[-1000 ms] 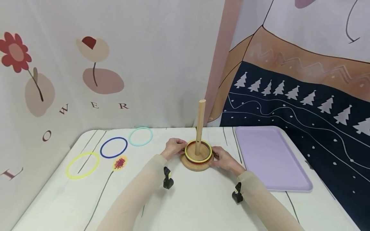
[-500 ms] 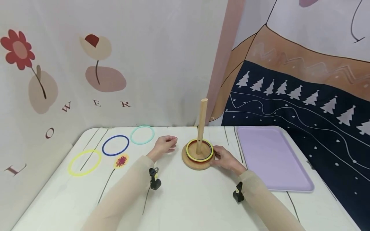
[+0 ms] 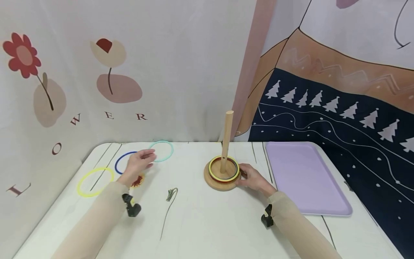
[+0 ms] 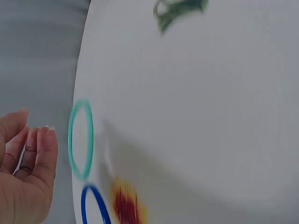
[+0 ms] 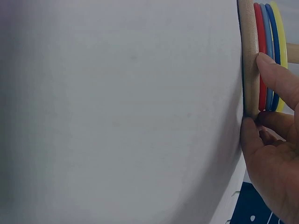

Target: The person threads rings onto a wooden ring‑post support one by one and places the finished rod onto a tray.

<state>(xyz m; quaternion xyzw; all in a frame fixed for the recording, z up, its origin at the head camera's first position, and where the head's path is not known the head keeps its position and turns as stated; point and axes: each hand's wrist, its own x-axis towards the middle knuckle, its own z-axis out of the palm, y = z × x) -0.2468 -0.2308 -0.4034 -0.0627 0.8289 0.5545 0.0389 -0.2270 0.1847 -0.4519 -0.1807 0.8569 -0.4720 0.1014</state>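
My left hand [image 3: 137,165] hovers over the blue ring [image 3: 116,165], fingers loosely bent and nothing in them. Just past its fingertips lies the turquoise ring [image 3: 173,149]; a yellow ring [image 3: 78,187] is farther left. In the left wrist view, thumb and fingers stand apart, with the turquoise ring [image 4: 90,140] beyond them. A wooden ring stand [image 3: 223,185] with an upright peg stands at the middle. My right hand [image 3: 253,178] grips its base edge, the thumb by the stacked rings. The right wrist view shows a red ring [image 5: 260,37], two blue ones and a yellow ring [image 5: 282,46] on it.
A lilac tray [image 3: 307,176] lies on the right side of the table. Printed cloth hangs behind the table's back edge [image 3: 194,142] and along the right. The white tablecloth bears a printed flower [image 3: 138,181] under my left hand.
My left hand has left the ring stand and swung leftward, now over the blue ring. My right hand has stayed at the stand's base.
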